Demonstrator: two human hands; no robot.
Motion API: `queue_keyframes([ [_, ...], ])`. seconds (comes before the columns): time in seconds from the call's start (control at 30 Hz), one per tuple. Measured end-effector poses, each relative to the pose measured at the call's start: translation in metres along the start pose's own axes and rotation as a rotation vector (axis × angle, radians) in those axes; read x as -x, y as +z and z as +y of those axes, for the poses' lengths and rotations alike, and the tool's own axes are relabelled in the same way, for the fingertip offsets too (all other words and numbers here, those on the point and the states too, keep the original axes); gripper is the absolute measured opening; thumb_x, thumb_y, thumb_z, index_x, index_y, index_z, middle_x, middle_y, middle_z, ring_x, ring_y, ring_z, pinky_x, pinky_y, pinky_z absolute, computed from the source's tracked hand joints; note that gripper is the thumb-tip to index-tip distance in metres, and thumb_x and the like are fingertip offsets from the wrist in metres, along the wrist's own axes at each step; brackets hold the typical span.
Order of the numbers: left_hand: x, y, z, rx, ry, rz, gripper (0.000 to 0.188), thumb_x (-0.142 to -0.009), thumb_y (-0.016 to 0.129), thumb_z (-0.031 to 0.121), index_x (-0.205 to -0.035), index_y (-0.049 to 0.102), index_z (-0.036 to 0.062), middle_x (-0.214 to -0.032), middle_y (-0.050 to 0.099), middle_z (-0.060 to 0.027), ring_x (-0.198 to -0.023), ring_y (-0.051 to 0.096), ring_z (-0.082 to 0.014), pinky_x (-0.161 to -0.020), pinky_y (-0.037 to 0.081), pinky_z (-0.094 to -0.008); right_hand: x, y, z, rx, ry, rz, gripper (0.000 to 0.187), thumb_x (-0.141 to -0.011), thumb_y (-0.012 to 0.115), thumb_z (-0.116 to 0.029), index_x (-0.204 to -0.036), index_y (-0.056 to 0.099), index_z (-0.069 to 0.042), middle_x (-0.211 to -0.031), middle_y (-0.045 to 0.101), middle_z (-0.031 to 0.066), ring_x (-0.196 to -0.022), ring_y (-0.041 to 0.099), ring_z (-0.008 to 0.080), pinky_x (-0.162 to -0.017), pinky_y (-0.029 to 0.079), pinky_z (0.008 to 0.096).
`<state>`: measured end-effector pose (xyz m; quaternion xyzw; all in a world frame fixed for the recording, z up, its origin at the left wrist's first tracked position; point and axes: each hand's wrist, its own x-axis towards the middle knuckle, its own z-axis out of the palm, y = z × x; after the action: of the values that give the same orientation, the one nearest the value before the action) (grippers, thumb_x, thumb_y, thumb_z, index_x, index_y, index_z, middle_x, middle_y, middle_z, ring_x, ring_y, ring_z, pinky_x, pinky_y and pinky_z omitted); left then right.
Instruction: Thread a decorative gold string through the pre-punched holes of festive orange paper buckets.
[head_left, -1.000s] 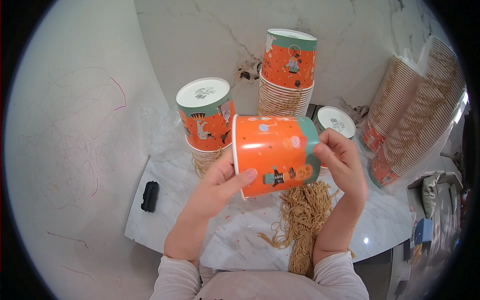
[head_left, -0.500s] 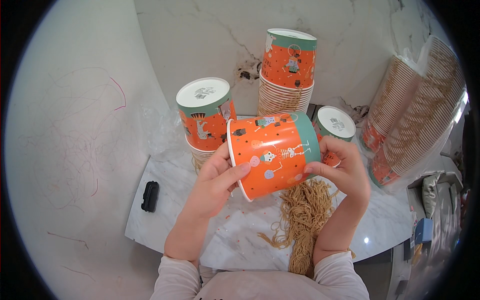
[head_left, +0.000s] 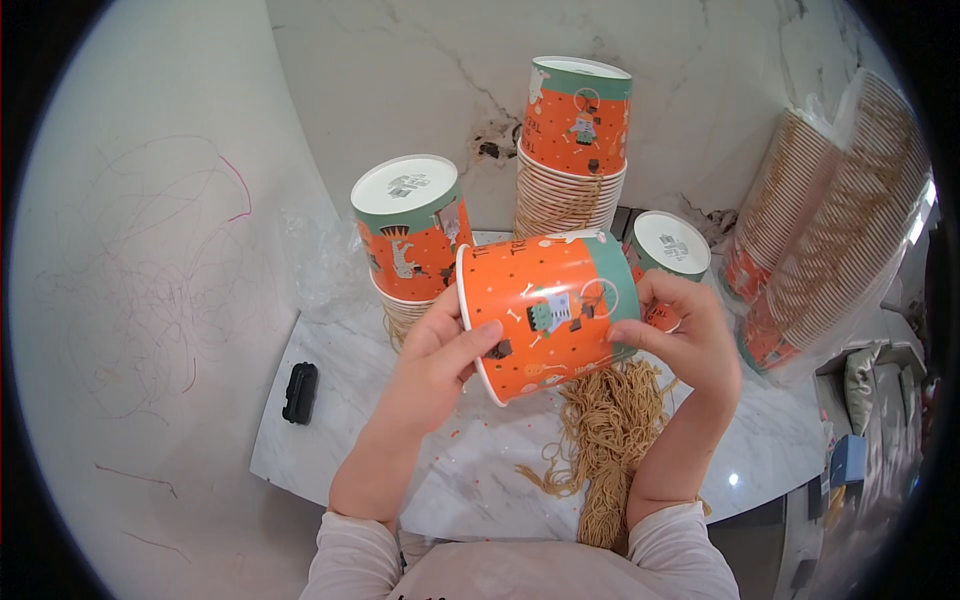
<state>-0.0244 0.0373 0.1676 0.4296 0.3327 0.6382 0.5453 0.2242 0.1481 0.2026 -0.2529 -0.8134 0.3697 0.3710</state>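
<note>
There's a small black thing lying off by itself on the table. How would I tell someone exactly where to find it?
Start at the white marble table and follow its left edge, beside the scribbled wall. There, left of the person's left hand, lies the small black block. It is the only dark, flat thing there; everything else nearby is orange paper cups or tan string.

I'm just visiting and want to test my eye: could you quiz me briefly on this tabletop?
1. True or false: both hands hold the orange paper cup lying on its side.
2. What lies on the marble table below that cup? A) tan strings B) spoons C) coins
3. Which hand grips the cup's open rim end?

Key
1. True: left hand, right hand.
2. A, the bundle of tan strings.
3. The left hand.
</note>
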Motion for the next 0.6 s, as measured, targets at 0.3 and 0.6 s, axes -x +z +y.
queue_keyframes([
  [0.3,-0.001,-0.007,-0.004,-0.074,0.024,-0.03,0.054,-0.099,0.058,0.004,-0.15,0.04,0.0007,-0.142,0.057,-0.0084,-0.123,0.06,-0.0141,-0.099,0.052,-0.0326,-0.001,-0.001,0.002,0.166,0.028,-0.021,0.032,-0.084,0.083,-0.026,-0.086,0.064,0.0,-0.071,0.061,0.0062,-0.064,0.055,0.0139,-0.06,0.045,0.0296],
  [0.6,0.005,0.004,0.006,-0.847,-0.094,-0.027,0.04,-0.095,0.058,-0.005,-0.135,0.056,-0.0015,-0.103,0.074,-0.0088,-0.091,0.066,-0.0086,-0.081,0.054,-0.0259,-0.003,0.003,0.005,0.314,0.07,0.073,0.024,-0.085,0.079,-0.02,-0.087,0.065,-0.001,-0.074,0.064,0.0054,-0.064,0.059,0.0149,-0.061,0.047,0.0297],
])
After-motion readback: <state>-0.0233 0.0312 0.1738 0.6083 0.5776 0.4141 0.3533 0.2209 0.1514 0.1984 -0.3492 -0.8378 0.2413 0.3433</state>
